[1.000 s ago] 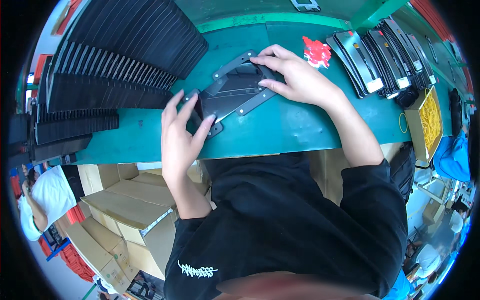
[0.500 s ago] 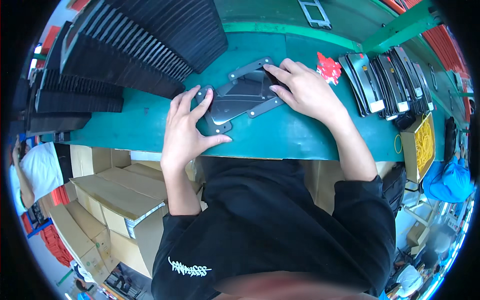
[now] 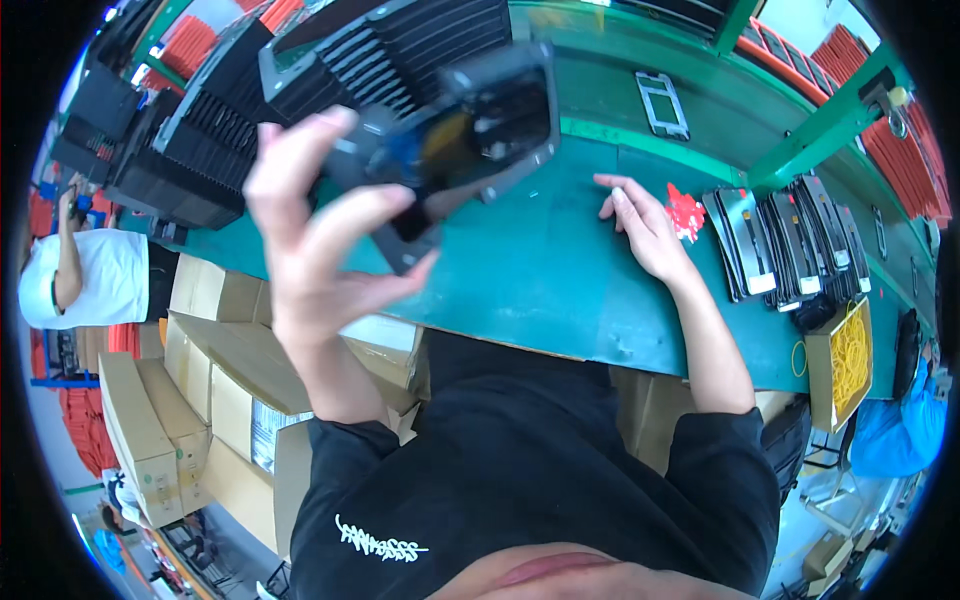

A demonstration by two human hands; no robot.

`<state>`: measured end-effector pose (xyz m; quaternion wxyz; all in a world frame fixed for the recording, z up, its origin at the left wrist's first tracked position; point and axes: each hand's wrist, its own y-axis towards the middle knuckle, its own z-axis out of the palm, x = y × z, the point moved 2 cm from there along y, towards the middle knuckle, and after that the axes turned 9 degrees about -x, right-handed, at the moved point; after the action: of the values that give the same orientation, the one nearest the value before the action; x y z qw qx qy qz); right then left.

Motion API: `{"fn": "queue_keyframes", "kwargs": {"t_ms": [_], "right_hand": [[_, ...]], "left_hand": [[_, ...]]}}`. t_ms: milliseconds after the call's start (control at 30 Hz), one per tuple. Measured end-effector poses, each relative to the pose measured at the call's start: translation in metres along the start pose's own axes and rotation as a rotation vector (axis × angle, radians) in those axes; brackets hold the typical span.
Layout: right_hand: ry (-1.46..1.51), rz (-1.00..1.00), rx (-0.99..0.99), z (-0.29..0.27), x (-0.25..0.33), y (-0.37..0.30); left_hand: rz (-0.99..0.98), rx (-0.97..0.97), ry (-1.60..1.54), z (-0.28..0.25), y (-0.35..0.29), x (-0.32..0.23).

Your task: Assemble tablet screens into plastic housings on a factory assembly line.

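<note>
My left hand (image 3: 320,235) grips a black tray-like holder (image 3: 405,245) by its near end, thumb and fingers around it. The holder is raised off the green table (image 3: 560,285) and tilted, smeared by motion. A dark glossy panel (image 3: 500,125) sits in its recess and reflects light. My right hand (image 3: 645,230) hovers over or rests on the table, I cannot tell which. It is empty, index finger stretched out and the others loosely bent. Just right of it lies a small pile of red pieces (image 3: 686,213).
Tall stacks of black holders (image 3: 195,150) stand at the far left. At the right are rows of glossy panels (image 3: 740,245) and a box of yellow rubber bands (image 3: 848,365). A metal frame (image 3: 662,105) lies farther back. Cardboard boxes (image 3: 235,350) stand below the table's left edge.
My left hand has lifted the holder with its panel off the table, up and toward the stacks. My right hand has let go and moved right. The view has shifted too.
</note>
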<state>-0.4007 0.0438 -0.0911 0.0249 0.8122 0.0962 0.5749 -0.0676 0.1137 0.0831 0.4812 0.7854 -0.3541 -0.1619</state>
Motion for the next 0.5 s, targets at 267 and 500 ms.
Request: {"fn": "queue_keyframes", "kwargs": {"t_ms": [267,500], "right_hand": [[-0.231,-0.066,0.096,0.002,0.006,-0.003],[-0.235,-0.070,0.094,0.001,0.008,-0.004]], "left_hand": [[-0.246,-0.367,-0.352,-0.013,0.033,0.091],[-0.748,-0.126,-0.536,0.018,0.026,0.127]]}}
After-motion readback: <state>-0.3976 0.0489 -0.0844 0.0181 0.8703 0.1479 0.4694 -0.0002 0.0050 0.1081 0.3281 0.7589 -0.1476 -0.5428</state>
